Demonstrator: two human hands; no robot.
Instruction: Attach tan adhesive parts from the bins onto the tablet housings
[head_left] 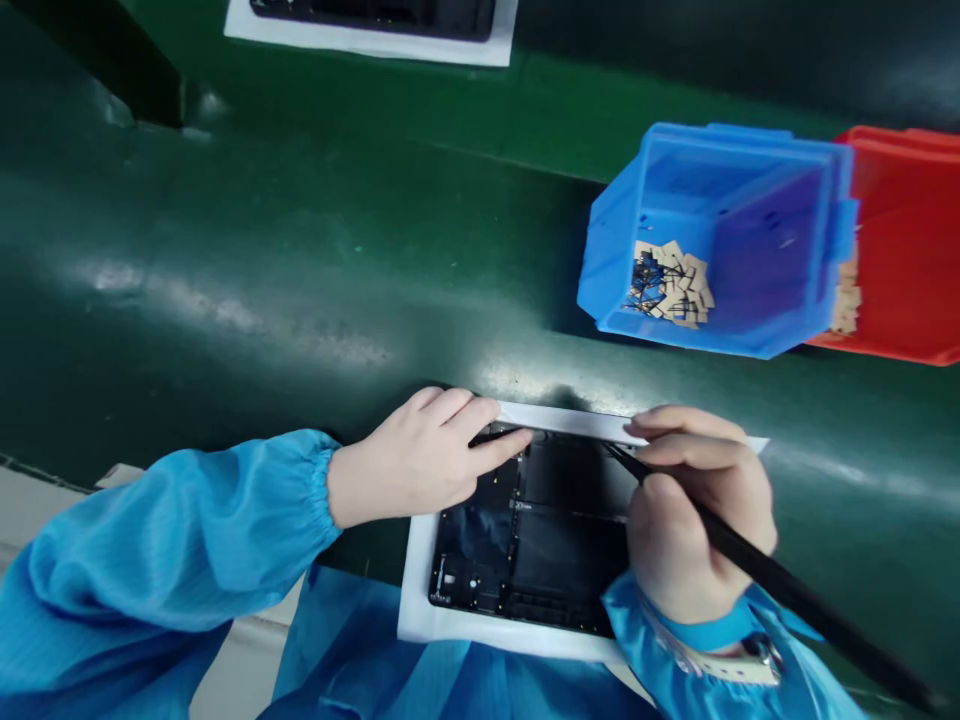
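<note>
A black casing (480,540), like a laptop shell with small screw points and wide flat panels, lies on a white sheet (416,590) close to my body. My left hand (427,450) rests over its upper left edge. One finger stretches onto the casing; the others lie by the far rim. In my right hand (697,510) is a pair of black tweezers (765,575), held like a pen. Their tips meet the casing's far edge, right of my left fingers. Anything between the tips is too small to make out. My right hand covers the casing's right end.
Beyond my right hand stands a blue bin (750,240) with several small tan pieces (675,285) and dark bits in it. A red bin (911,240) adjoins it on the right. Another black casing (390,15) lies on a white sheet at the far side of the green tabletop (300,230).
</note>
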